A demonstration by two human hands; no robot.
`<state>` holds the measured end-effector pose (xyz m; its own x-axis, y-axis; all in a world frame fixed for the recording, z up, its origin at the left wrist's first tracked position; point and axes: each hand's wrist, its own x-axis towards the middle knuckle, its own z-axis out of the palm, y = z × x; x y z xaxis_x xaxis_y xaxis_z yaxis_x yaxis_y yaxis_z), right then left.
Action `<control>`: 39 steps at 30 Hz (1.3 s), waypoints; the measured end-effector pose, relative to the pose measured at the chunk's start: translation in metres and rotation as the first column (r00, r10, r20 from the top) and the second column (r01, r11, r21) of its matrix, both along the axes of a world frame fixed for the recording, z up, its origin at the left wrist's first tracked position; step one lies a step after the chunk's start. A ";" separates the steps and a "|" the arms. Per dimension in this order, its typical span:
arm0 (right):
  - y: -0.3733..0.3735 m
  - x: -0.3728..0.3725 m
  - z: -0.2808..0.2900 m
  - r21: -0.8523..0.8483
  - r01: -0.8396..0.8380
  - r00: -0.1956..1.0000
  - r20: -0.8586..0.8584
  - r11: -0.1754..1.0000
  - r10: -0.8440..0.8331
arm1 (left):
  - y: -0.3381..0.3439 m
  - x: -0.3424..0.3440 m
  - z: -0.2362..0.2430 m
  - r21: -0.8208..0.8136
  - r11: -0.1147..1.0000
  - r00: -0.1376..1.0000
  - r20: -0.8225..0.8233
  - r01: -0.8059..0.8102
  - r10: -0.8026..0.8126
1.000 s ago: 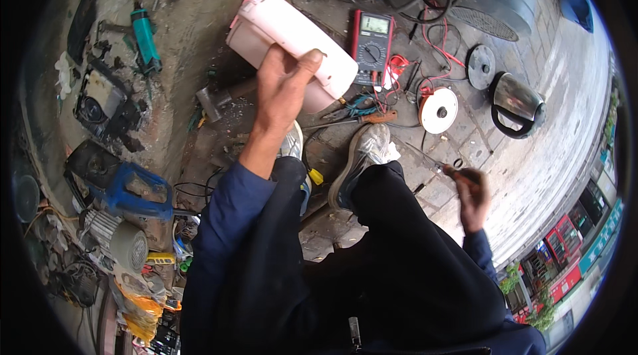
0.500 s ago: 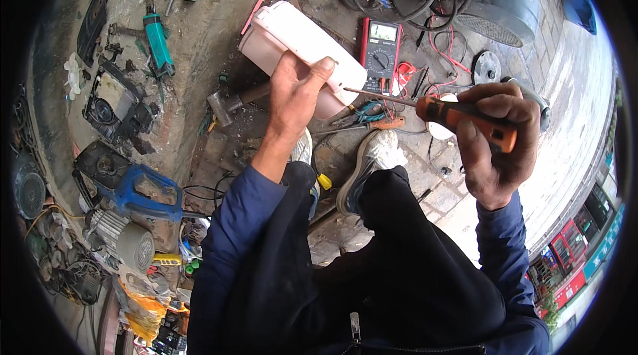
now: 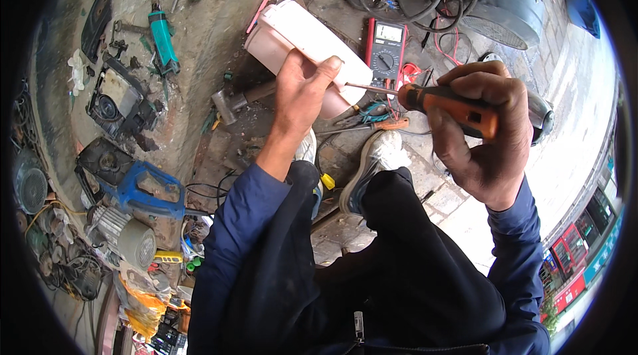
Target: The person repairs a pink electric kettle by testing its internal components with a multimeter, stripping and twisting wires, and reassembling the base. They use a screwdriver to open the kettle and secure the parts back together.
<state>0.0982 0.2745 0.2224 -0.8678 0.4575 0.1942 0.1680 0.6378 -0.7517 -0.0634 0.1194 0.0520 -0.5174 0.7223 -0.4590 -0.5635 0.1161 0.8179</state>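
Note:
A pale pink plastic housing [image 3: 312, 39], long with rounded ends, is held above the ground by my left hand [image 3: 302, 89]. The thumb presses on its upper face while the fingers go out of sight around its side. My right hand [image 3: 488, 129] grips a screwdriver [image 3: 452, 108] with an orange and black handle. The shaft points left, and its tip meets the near right end of the housing, by a small hole. Whether a screw sits there is too small to tell.
A red multimeter [image 3: 385, 49] lies just beyond the housing, with pliers [image 3: 377, 114] and a hammer [image 3: 229, 106] below it. Cables and a large grey motor [image 3: 502, 6] stand at the far right. Leftward are a blue-handled tool [image 3: 149, 189], a teal tool [image 3: 161, 43] and a small motor [image 3: 126, 235].
My right hand has moved left with the screwdriver, and its handle is closer to the housing. The housing and my left hand have shifted slightly right in view.

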 end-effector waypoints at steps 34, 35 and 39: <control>0.028 -0.050 0.047 0.350 -0.663 0.733 0.482 0.662 0.479 | 0.010 0.000 -0.002 0.043 0.996 0.996 0.048 -0.074 0.072; 0.027 -0.049 0.048 0.330 -0.629 0.757 0.464 0.703 0.459 | 0.011 0.000 -0.004 0.035 0.996 0.995 0.064 -0.079 0.077; 0.021 -0.049 0.056 0.237 -0.464 0.786 0.554 0.853 0.273 | 0.007 0.000 -0.008 0.027 0.997 0.995 0.072 -0.075 0.072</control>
<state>0.0490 0.2954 0.2785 -0.9738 0.0670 -0.2171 0.1428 0.9238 -0.3554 -0.0631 0.1268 0.0439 -0.5367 0.6973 -0.4751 -0.6260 0.0486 0.7783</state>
